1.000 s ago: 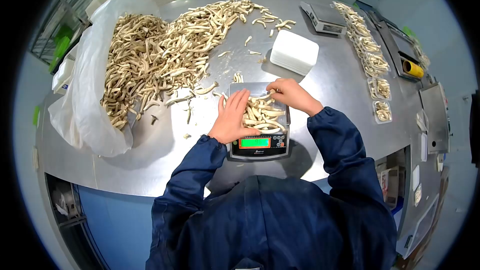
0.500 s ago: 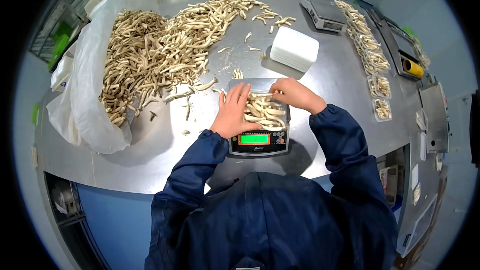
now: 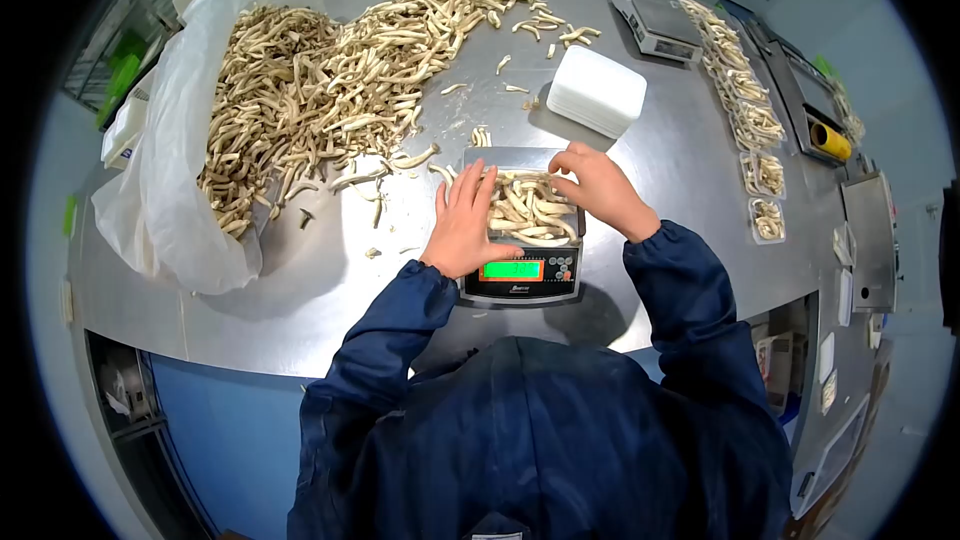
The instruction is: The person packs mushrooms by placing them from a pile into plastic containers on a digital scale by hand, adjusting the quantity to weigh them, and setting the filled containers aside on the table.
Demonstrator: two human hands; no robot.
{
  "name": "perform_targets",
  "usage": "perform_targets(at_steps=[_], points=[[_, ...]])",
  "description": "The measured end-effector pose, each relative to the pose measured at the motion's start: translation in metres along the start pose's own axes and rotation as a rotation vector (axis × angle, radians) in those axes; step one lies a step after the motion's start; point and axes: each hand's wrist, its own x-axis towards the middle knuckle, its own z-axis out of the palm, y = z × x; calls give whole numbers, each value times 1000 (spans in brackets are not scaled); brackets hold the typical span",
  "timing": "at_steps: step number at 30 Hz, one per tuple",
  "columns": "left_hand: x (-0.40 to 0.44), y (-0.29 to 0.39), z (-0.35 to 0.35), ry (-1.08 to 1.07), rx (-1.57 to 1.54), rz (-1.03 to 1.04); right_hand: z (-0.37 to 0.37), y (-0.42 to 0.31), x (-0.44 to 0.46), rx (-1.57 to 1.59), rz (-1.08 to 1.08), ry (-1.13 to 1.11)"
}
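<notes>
Resting along the left side of a batch of pale mushrooms (image 3: 530, 208), the left hand (image 3: 462, 228) has its fingers spread, the thumb reaching across the near edge of the batch just above the scale's lit display (image 3: 512, 270). The batch lies on the platform of a digital scale (image 3: 520, 290), the stems heaped loosely and pointing mostly sideways; whether a tray sits beneath them is hard to make out. The right hand (image 3: 600, 190) is at the far right corner of the batch, its fingers curled in and the thumb bent toward them; whether they pinch a stem cannot be told. The digits on the green display are too blurred to read. Just past the scale's far left corner lie a few short stems (image 3: 481, 136), and beyond the right hand stands a stack of white trays (image 3: 597, 90). To the left, a large heap of mushrooms (image 3: 320, 90) spreads over the metal table (image 3: 270, 330), spilling partly from a translucent plastic bag (image 3: 180, 160). Farther right, a second scale (image 3: 655, 28) stands near a row of filled packs (image 3: 745, 105), and a yellow cylinder (image 3: 829, 141) shows just beyond them. Both arms wear dark blue sleeves (image 3: 385, 325).
</notes>
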Motion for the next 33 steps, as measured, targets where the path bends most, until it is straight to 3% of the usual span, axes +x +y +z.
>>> perform_targets(at_steps=[10,18,25,33], points=[[3,3,3,15,27,-19,17,-7,-9,44,17,72],[5,-1,-1,8,-12,-21,-6,-14,-65,-4,19,-79],[8,-11,4,1,-66,32,8,-11,-73,157,85,-94],[7,-8,2,-29,-53,32,28,-7,-59,102,-72,29]])
